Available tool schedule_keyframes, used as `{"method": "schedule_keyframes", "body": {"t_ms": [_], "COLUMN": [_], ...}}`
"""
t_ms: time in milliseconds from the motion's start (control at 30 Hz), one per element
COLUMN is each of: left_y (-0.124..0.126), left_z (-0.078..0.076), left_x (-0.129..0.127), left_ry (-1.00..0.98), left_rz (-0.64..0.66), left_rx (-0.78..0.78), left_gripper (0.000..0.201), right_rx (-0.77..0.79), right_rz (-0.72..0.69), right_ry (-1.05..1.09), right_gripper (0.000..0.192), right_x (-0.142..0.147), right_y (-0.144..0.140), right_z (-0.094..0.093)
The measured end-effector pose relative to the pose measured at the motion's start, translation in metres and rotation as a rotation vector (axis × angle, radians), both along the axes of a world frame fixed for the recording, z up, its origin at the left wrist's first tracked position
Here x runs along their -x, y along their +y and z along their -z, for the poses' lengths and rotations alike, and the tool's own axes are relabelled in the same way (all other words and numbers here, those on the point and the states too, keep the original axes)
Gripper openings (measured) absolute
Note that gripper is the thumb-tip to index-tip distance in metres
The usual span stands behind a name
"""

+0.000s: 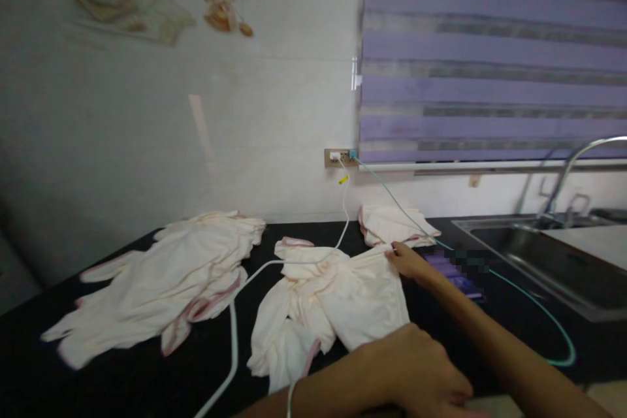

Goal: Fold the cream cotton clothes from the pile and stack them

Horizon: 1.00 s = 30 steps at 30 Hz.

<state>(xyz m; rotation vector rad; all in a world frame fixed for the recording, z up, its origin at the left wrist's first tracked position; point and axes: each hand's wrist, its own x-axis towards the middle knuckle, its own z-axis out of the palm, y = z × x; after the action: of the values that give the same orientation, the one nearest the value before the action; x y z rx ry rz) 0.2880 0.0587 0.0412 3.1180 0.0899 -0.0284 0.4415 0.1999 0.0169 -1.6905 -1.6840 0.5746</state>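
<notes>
pale pink-trimmed garment (337, 300) lies mid-counter on the black worktop (122, 379). right hand (409, 261) pinches its far corner; left hand (416, 372) lies flat at the near hem, fingers together (tips partly hidden). judgement: pull evenly, keeping clear of the white cable (235, 339).

No text, label, brand, number or sign can be read anywhere in this view.
</notes>
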Motion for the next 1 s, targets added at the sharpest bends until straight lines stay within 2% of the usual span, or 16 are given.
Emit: {"method": "schedule_keyframes", "body": {"t_ms": [167, 300, 367, 433, 533, 633, 733, 833, 900, 1000], "left_y": [-0.007, -0.014, -0.019, -0.021, -0.017, -0.006, 0.004, 0.009, 0.011, 0.014], "left_z": [-0.001, 0.002, 0.006, 0.014, 0.035, 0.056, 0.064, 0.063, 0.059, 0.054], "left_x": [-0.071, -0.100, -0.100, -0.094, -0.083, -0.077, -0.079, -0.088, -0.094, -0.101], "left_ry": [0.026, -0.227, -0.399, -0.494, -0.433, -0.285, -0.235, -0.247, -0.229, -0.180], "left_rz": [0.202, 0.225, 0.138, -0.037, -0.320, -0.429, -0.488, -0.596, -0.622, -0.577], "left_rx": [0.040, -0.058, -0.113, -0.113, -0.054, 0.017, 0.093, 0.141, 0.158, 0.154], "left_gripper": [0.049, 0.041, 0.041, 0.053, 0.061, 0.060, 0.060, 0.069, 0.075, 0.055], "right_rx": [0.081, 0.056, -0.021, -0.071, -0.038, -0.020, 0.019, 0.074, 0.109, 0.140], "right_rz": [0.131, 0.171, 0.238, 0.325, 0.390, 0.445, 0.487, 0.451, 0.414, 0.376], "right_ry": [-0.024, -0.008, -0.136, -0.323, -0.511, -0.579, -0.480, -0.326, -0.252, -0.142], "right_gripper": [0.016, 0.025, 0.023, 0.022, 0.031, 0.040, 0.042, 0.037, 0.033, 0.033], "right_x": [-0.046, -0.081, -0.099, -0.115, -0.131, -0.137, -0.139, -0.141, -0.143, -0.146], "right_y": [-0.016, -0.030, -0.034, -0.036, -0.039, -0.041, -0.037, -0.029, -0.025, -0.024], "right_z": [-0.030, -0.049, -0.055, -0.058, -0.061, -0.061, -0.059, -0.056, -0.055, -0.057]}}
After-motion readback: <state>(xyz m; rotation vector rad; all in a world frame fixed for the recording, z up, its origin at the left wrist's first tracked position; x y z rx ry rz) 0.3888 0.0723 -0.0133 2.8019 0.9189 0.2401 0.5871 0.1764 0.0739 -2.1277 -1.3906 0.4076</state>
